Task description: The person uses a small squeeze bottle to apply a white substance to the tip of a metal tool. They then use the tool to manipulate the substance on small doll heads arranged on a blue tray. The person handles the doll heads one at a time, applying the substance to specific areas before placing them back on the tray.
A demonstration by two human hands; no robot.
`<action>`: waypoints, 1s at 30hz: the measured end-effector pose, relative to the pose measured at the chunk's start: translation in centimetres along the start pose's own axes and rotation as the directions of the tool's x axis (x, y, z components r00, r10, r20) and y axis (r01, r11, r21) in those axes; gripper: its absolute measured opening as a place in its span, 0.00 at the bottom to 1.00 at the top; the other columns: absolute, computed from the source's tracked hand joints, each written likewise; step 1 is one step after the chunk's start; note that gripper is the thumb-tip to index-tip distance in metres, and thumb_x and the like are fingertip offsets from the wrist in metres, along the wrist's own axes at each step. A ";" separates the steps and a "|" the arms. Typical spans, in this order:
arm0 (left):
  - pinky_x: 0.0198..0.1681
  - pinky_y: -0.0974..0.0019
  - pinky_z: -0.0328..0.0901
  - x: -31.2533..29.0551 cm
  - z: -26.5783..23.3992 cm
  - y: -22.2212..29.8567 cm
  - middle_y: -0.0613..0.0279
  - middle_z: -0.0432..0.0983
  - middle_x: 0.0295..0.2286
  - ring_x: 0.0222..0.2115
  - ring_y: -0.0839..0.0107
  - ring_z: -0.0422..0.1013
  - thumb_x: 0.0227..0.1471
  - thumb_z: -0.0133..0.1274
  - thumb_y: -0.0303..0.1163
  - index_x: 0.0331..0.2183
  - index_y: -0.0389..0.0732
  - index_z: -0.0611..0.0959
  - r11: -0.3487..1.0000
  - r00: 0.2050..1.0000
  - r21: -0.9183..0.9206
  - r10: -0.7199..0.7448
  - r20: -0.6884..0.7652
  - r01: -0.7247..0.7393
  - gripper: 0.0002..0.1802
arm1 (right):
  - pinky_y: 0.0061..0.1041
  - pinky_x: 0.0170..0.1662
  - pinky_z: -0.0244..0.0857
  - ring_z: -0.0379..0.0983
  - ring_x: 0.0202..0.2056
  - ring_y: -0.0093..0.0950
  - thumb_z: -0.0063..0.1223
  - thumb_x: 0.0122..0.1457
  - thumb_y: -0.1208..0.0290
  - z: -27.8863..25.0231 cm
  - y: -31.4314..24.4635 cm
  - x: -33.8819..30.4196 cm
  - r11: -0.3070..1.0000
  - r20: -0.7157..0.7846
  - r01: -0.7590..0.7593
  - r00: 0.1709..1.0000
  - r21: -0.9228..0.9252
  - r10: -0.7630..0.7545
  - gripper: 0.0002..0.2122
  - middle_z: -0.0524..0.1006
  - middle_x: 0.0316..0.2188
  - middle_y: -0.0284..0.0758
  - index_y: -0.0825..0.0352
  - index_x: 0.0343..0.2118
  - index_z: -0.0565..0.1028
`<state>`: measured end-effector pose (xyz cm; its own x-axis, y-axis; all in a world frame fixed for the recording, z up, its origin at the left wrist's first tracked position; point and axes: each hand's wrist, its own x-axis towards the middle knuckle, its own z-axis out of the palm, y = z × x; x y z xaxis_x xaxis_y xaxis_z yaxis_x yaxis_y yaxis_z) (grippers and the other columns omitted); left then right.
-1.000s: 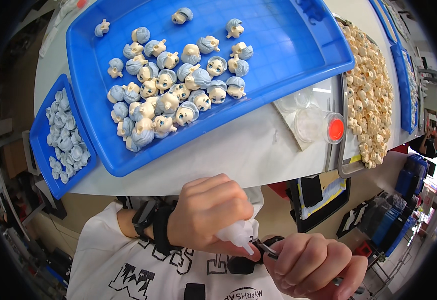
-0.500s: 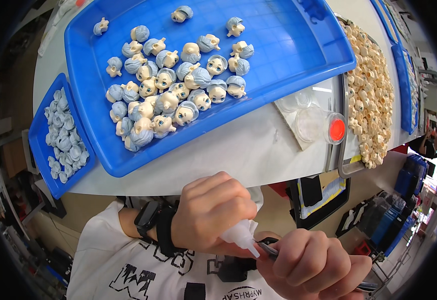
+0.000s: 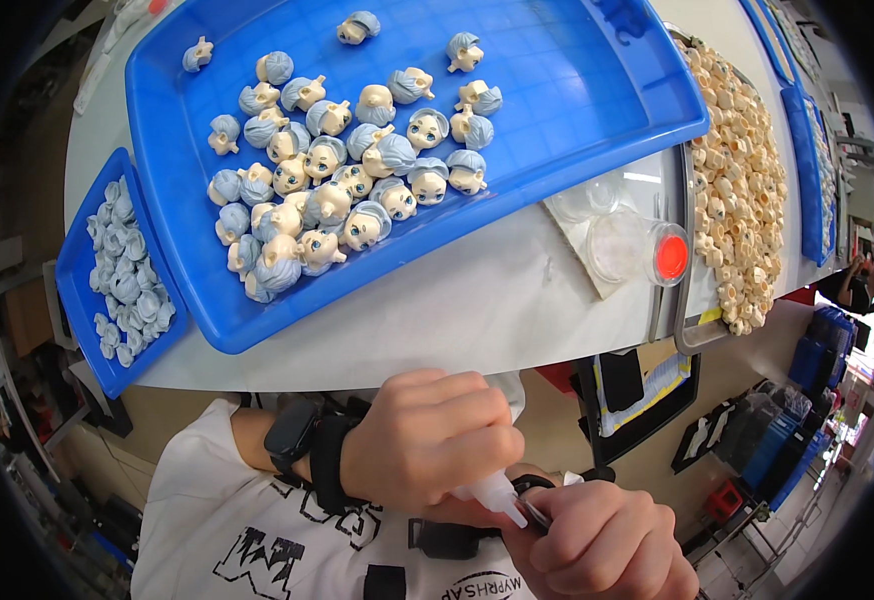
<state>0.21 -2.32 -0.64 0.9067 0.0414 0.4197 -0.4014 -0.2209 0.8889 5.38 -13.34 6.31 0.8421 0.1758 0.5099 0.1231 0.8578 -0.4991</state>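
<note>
the front of my white shirt (image 3: 187, 510) carries big, bold black letters (image 3: 260, 562), some partly covered, and a line of smaller dark lettering (image 3: 497, 587) sits by a thin curve near the bottom of my view.

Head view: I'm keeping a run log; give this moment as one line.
left hand: holds white bottle; right hand: grips metal tool; nozzle: near tool, contact unclear; large blue tray: doll heads
</note>
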 end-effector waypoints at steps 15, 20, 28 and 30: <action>0.17 0.66 0.56 0.3 0.4 0.6 0.64 0.69 0.22 0.19 0.65 0.67 0.45 0.62 0.51 0.26 0.40 0.75 0.985 0.995 -0.175 0.009 0.104 0.010 0.23 | 0.16 0.10 0.40 0.49 0.07 0.14 0.45 0.65 0.57 -0.3 -0.9 0.4 0.984 0.059 -0.035 0.998 0.172 0.025 0.22 0.57 0.08 0.24 0.60 0.15 0.59; 0.18 0.64 0.57 0.2 0.8 0.4 0.64 0.64 0.22 0.19 0.64 0.65 0.43 0.62 0.49 0.27 0.41 0.74 0.974 0.995 -0.222 -0.022 0.093 0.043 0.22 | 0.16 0.10 0.40 0.49 0.07 0.14 0.45 0.66 0.57 -0.9 -0.2 0.7 0.957 0.086 -0.058 0.996 0.285 0.034 0.22 0.56 0.08 0.23 0.60 0.15 0.58; 0.20 0.63 0.61 -0.4 1.5 0.4 0.60 0.70 0.23 0.20 0.60 0.69 0.47 0.60 0.49 0.27 0.39 0.75 0.958 0.999 -0.286 -0.022 0.037 0.032 0.22 | 0.15 0.10 0.39 0.48 0.07 0.13 0.44 0.66 0.58 0.4 1.3 1.0 0.938 -0.102 0.202 0.978 0.283 -0.180 0.22 0.56 0.08 0.22 0.60 0.15 0.59; 0.21 0.63 0.64 0.1 1.8 1.0 0.59 0.72 0.23 0.20 0.59 0.70 0.50 0.59 0.49 0.27 0.37 0.76 0.949 0.999 -0.314 -0.001 0.034 0.012 0.22 | 0.15 0.11 0.38 0.47 0.07 0.12 0.44 0.66 0.58 1.1 0.5 1.1 0.935 -0.123 0.280 0.958 0.216 -0.258 0.21 0.56 0.08 0.22 0.59 0.15 0.59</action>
<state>0.11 -4.26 -0.07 0.9111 0.0082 0.4122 -0.4110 0.0966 0.9065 5.78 -12.20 7.41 0.8398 -0.1128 0.5310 0.2376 0.9559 -0.1726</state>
